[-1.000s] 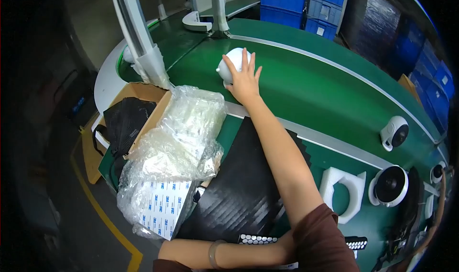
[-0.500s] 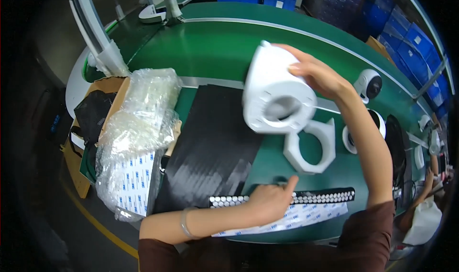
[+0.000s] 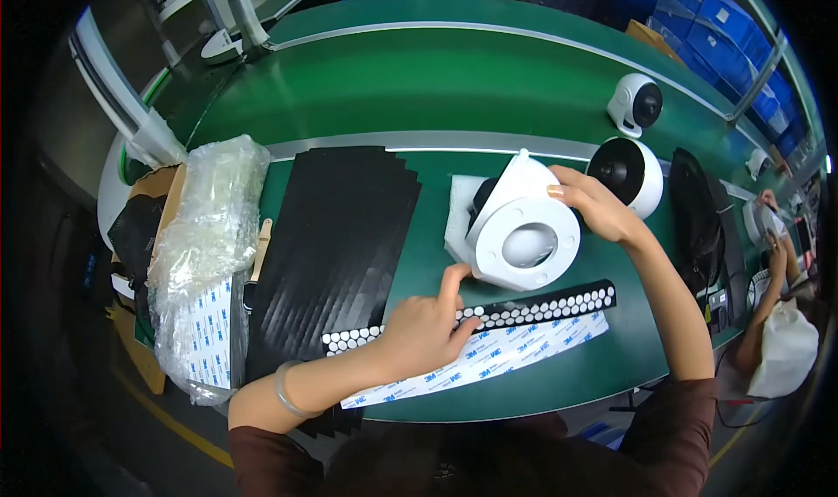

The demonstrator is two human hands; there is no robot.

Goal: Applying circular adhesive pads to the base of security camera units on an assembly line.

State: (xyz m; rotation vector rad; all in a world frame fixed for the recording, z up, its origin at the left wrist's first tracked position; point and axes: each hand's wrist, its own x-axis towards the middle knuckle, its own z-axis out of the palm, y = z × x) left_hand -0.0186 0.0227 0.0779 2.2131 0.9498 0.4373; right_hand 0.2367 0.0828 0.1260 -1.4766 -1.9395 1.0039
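A white camera-like unit [image 3: 559, 244] is tipped over, its flat round base with a central hole turned up toward me. My right hand [image 3: 598, 205] is closed on its far right side. Under and behind it shows part of a white foam block [image 3: 458, 213]; the rest is hidden. My left hand [image 3: 425, 331] has its index finger stretched to the near left edge of the base, thumb apart and other fingers curled. It lies over a black strip with rows of white round pads [image 3: 559, 307]. Whether a pad is on a fingertip is too small to tell.
Printed white backing paper [image 3: 489, 362] lies under the strip. Left are stacked black sheets [image 3: 327, 244] and a bubble-wrapped bundle [image 3: 205, 226]. Two more white units with black faces stand at the back right, one [image 3: 627, 172] nearer. Another person's hands [image 3: 772, 226] work far right.
My right hand has lowered the white unit toward me onto the foam block, which has shifted left in view. My left index finger has come up to the unit's base. The view has also shifted.
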